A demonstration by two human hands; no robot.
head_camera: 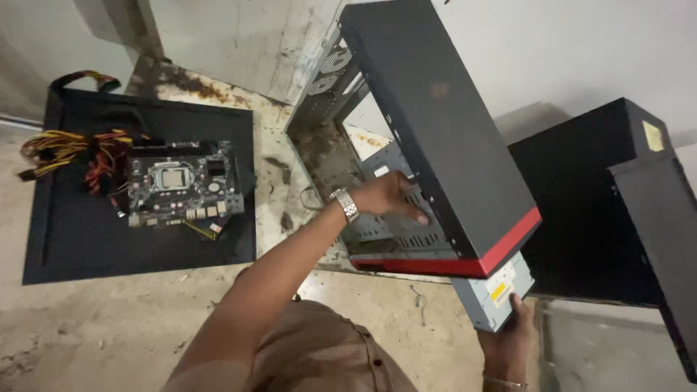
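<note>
**Colours and patterns at the workbench**

I see a computer case [435,123] with a dark grey side panel and a red band along its near edge; its open interior is bare grey metal with rust-brown stains. The drive [494,290] poking out near right is pale grey with a yellow label. Far left, a black panel [65,239] bears a black motherboard [181,185] and yellow, red and black cables [62,149]. My left wrist carries a silver watch [346,204]. A second, black case [602,203] stands right.
</note>
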